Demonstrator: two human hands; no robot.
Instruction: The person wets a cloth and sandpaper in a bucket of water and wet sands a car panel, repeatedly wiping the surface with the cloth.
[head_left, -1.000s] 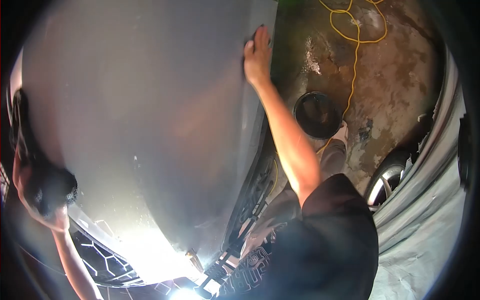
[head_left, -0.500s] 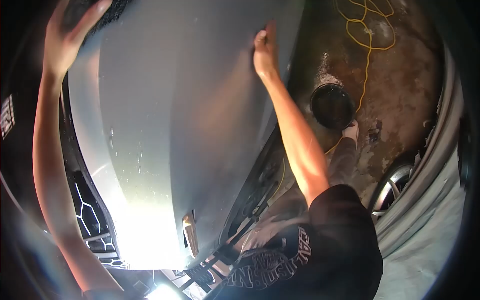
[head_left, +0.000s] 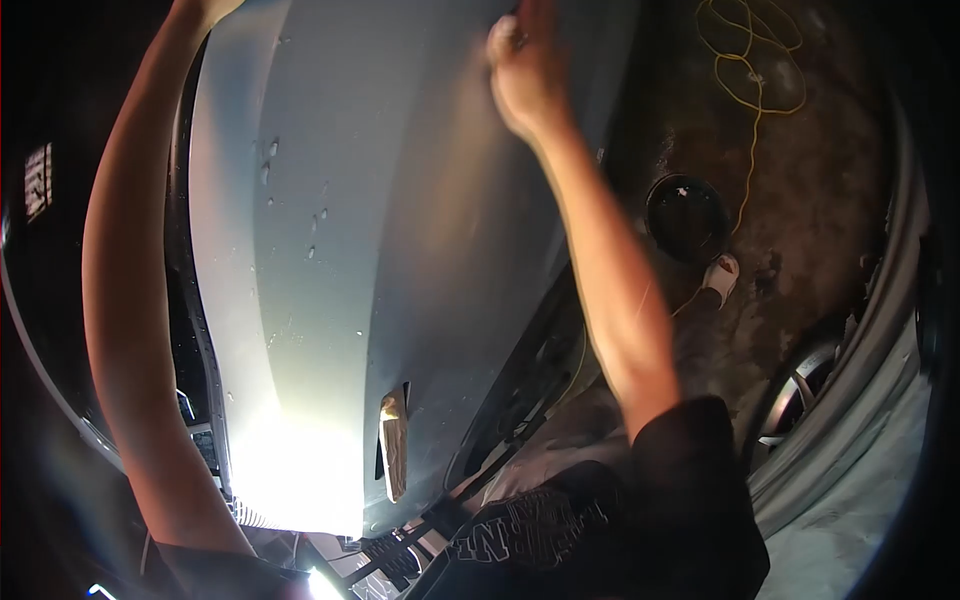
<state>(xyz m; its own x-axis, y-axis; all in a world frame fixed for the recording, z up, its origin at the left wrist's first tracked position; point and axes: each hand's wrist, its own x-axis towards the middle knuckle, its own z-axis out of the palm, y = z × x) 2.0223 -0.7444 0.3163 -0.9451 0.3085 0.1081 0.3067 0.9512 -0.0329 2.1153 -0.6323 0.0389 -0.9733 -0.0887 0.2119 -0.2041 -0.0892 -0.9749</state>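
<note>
A long grey car body panel with a few water drops on it runs up the middle of the view. My right hand is over the panel's upper right part, its fingers smeared by motion at the top edge. Whether it touches the surface or holds anything does not show. Of my left hand only the wrist end appears at the top left, beside the panel's left edge; its fingers are out of frame. A taped-over slot is low on the panel.
A dark round bucket stands on the wet floor to the right, near a shoe. A yellow cord lies looped beyond it. Further right are a wheel and a grey hanging sheet. Bright light glares on the panel's lower end.
Both hands have moved up in view, the left almost out of frame and its dark fuzzy surroundings gone. The panel, bucket and cord have shifted slightly right and down.
</note>
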